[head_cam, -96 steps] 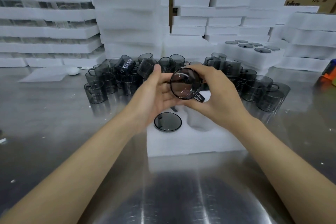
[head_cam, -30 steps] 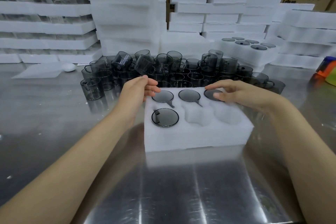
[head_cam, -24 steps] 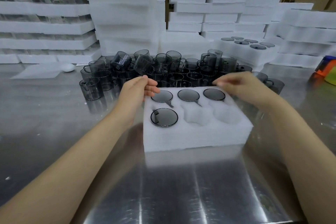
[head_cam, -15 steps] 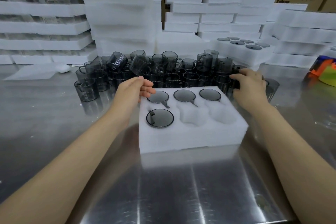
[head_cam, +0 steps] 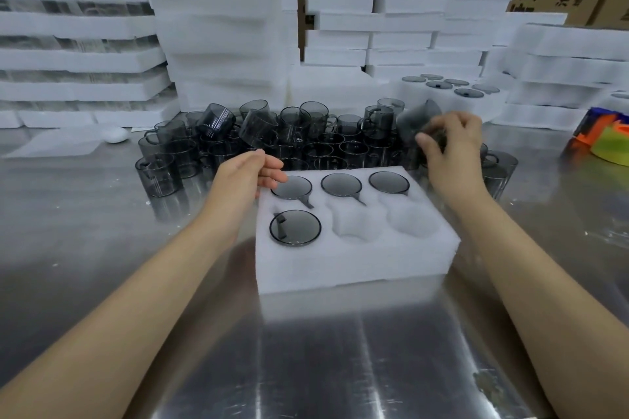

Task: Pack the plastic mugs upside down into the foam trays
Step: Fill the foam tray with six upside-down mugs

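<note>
Head view only. R hand (head_cam: pixel 449 146) is curled round one smoky mug (head_cam: pixel 417 122), held just above the loose mugs (head_cam: pixel 272 136) heaped beyond the fingertips. The mug is blurred and tilted, so I can't tell which way its mouth faces. It's prob. taken from the heap's right end b/c that's the shortest carry to the free slots.

L hand (head_cam: pixel 245 177) has relaxed fingers and holds nothing. Its tips touch the foam tray (head_cam: pixel 340 265) at the far-left corner, right beside the mug seated there. It's likely steadying the light foam so it won't slide on the steel table (head_cam: pixel 306 350) when the next mug goes in.

Tray contents: 6 pockets, 2 rows of 3. Four seated mugs (head_cam: pixel 295 227) are in, bases up, w/ handles tucked in side notches. That's all 3 of the far row, between the two hands, plus the near-left one, just by the L wrist. Two empty pockets (head_cam: pixel 354 224) are free: near-middle and near-right, the latter closest to the R forearm. So this tray is approx two-thirds done. The held mug needs turning mouth-down, w/ its handle lined up to a notch.

Beyond the R hand sits a filled tray (head_cam: pixel 425 95) w/ bases showing. Behind everything are stacked foam trays (head_cam: pixel 218 27).
</note>
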